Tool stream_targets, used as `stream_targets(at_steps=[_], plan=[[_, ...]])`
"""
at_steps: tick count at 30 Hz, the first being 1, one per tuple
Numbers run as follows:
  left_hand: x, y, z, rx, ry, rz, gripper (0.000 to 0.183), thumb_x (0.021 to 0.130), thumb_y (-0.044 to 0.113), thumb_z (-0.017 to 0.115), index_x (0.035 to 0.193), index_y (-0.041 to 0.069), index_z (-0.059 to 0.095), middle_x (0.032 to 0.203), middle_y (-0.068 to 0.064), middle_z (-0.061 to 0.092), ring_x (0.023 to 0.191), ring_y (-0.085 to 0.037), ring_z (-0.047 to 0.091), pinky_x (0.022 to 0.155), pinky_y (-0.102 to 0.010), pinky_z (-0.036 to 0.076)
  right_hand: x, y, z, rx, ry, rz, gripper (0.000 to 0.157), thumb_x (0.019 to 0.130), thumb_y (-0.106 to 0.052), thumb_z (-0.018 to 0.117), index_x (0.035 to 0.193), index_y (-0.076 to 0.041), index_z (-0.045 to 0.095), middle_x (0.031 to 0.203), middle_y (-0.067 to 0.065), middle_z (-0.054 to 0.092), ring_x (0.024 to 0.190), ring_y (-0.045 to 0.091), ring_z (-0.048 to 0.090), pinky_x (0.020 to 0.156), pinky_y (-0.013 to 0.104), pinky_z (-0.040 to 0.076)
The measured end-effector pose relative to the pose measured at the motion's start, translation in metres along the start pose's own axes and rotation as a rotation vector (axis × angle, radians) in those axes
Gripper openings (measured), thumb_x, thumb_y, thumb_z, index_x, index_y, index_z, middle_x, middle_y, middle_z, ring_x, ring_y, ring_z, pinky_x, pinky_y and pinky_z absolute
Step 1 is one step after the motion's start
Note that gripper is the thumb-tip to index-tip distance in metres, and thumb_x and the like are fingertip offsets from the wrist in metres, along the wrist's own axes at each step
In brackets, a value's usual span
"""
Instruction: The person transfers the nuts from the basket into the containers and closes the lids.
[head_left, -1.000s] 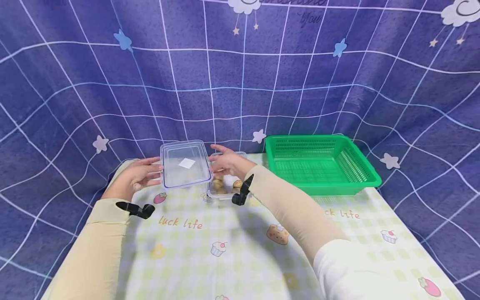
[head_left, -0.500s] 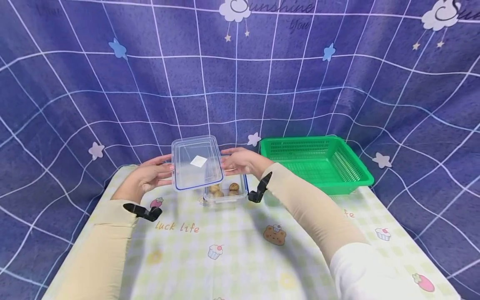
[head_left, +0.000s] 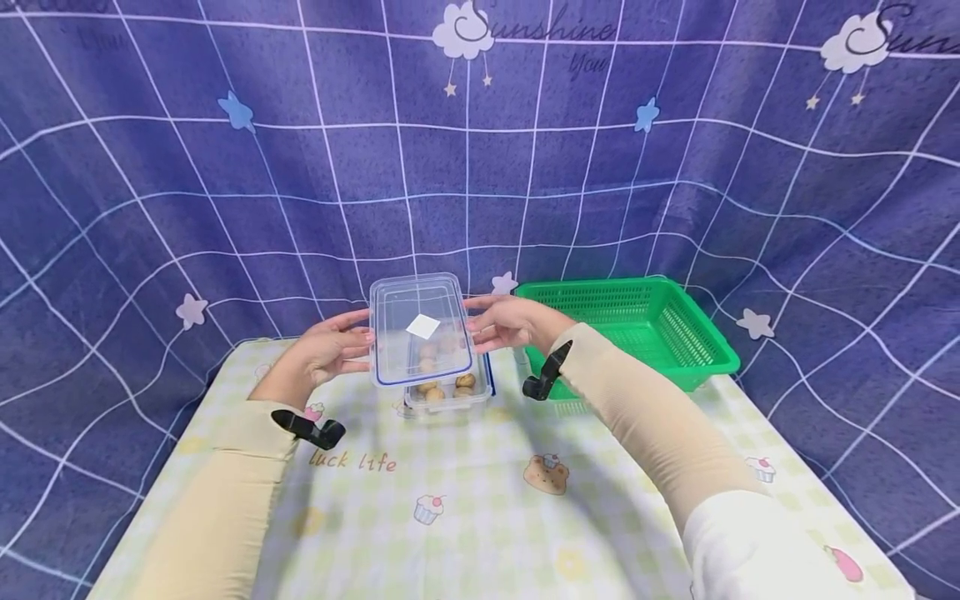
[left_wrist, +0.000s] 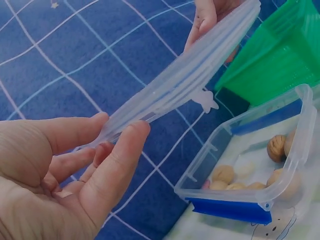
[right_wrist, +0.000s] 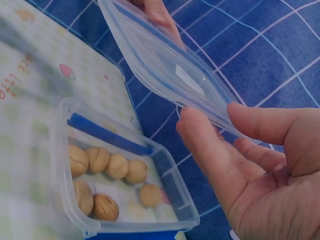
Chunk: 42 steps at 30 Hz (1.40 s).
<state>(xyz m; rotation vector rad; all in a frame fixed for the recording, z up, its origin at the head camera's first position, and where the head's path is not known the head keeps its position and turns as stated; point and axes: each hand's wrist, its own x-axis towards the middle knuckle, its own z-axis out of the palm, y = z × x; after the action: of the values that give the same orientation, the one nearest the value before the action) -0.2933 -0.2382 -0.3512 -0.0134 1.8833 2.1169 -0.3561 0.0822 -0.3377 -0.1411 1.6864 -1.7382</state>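
Note:
A clear plastic lid (head_left: 393, 333) with a blue seal line and a white label is held up between both hands. My left hand (head_left: 324, 352) pinches its left edge; in the left wrist view that hand's thumb and fingers (left_wrist: 122, 165) grip the rim. On the opposite side my right hand (head_left: 517, 323) pinches the right edge, as the right wrist view shows too. Below the lid, a clear food container (head_left: 450, 403) with blue side clips stands open on the table. Several walnuts (right_wrist: 118, 166) lie in it. From the head view, the raised lid overlaps the container's back part.
To the right of the container stands a green plastic basket (head_left: 633, 333) with slotted walls. A checked tablecloth (head_left: 480, 517) with printed cupcakes and a bear covers the table. Behind the table hangs a blue curtain (head_left: 435, 221) with grid lines and stars.
Both hands have carried the lid rightward, from left of the container to over it. The right hand has moved off from above the walnuts. The head view has shifted slightly.

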Motion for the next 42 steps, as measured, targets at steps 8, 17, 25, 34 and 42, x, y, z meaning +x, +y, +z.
stream_targets(at_steps=[8, 17, 25, 34, 42], plan=[[0.004, 0.006, 0.011, 0.132, 0.02, -0.047, 0.068, 0.105, 0.017, 0.056, 0.163, 0.018, 0.02, 0.119, -0.009, 0.056, 0.093, -0.019, 0.068, 0.083, -0.045, 0.06, -0.005, -0.002, -0.011, 0.019, -0.025, -0.026, 0.072, 0.1, 0.007, 0.054, 0.16, -0.025, 0.031, 0.146, 0.015, 0.056, 0.102, 0.031, 0.071, 0.074, 0.039, 0.062], [0.0, 0.018, 0.012, 0.217, -0.041, -0.123, 0.075, 0.104, 0.063, 0.034, 0.165, 0.026, 0.011, 0.102, -0.004, 0.057, 0.092, -0.019, 0.063, 0.082, -0.043, 0.06, -0.014, -0.007, -0.015, -0.029, -0.014, -0.101, 0.073, 0.099, 0.009, 0.055, 0.159, -0.026, 0.033, 0.146, 0.02, 0.054, 0.115, 0.037, 0.066, 0.077, 0.045, 0.062], [-0.003, 0.02, 0.011, 0.227, -0.096, -0.1, 0.082, 0.098, 0.074, 0.023, 0.164, 0.028, 0.01, 0.127, -0.014, 0.057, 0.11, -0.026, 0.064, 0.087, -0.044, 0.059, -0.015, -0.006, -0.017, -0.12, 0.037, -0.179, 0.071, 0.099, 0.005, 0.058, 0.157, -0.03, 0.039, 0.138, 0.016, 0.061, 0.114, 0.035, 0.067, 0.082, 0.051, 0.06], [-0.003, 0.026, 0.012, 0.118, -0.176, -0.096, 0.083, 0.097, 0.075, 0.023, 0.164, 0.03, 0.009, 0.138, -0.023, 0.059, 0.111, -0.027, 0.068, 0.088, -0.047, 0.059, -0.011, -0.003, -0.024, -0.193, 0.12, -0.271, 0.068, 0.097, 0.008, 0.059, 0.154, -0.027, 0.045, 0.132, 0.016, 0.062, 0.115, 0.038, 0.066, 0.083, 0.055, 0.059], [-0.004, 0.028, 0.011, -0.003, -0.238, -0.105, 0.084, 0.097, 0.075, 0.027, 0.165, 0.029, 0.007, 0.148, -0.03, 0.044, 0.106, -0.027, 0.071, 0.086, -0.048, 0.059, -0.005, 0.001, -0.026, -0.23, 0.163, -0.312, 0.06, 0.098, 0.008, 0.057, 0.15, -0.019, 0.048, 0.129, 0.016, 0.064, 0.105, 0.03, 0.067, 0.083, 0.054, 0.059]])
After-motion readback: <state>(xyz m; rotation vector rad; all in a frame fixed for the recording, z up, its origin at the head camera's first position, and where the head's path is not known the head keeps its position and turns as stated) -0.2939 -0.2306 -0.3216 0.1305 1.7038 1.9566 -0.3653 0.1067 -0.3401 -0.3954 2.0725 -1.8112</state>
